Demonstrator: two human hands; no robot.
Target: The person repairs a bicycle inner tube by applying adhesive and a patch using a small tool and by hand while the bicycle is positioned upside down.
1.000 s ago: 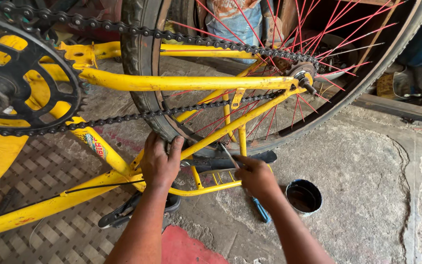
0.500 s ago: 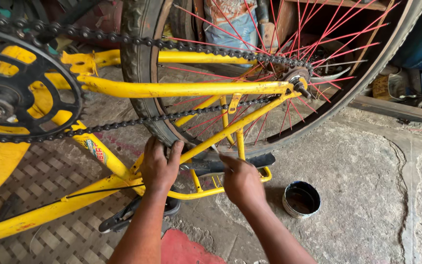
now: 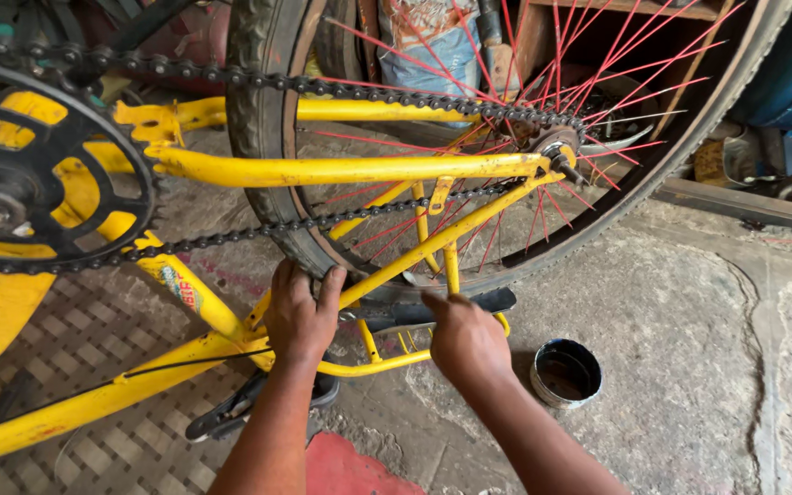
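Upturned yellow bicycle frame (image 3: 341, 170) lay on the floor | left hand (image 3: 300, 316) gripped the rear tyre (image 3: 263, 119) at the stays – steady it firmly | right hand (image 3: 465, 341) closed near the rear carrier (image 3: 433, 316), grip unclear | small tin (image 3: 566, 373) beside – avoid knocking it.

The bicycle frame (image 3: 341, 170) is yellow, its spokes (image 3: 598, 73) red, its chain (image 3: 258, 229) and chainring (image 3: 38, 183) black. The small round tin (image 3: 566, 373) is dark inside with a pale rim. The floor (image 3: 689, 321) is mottled grey.
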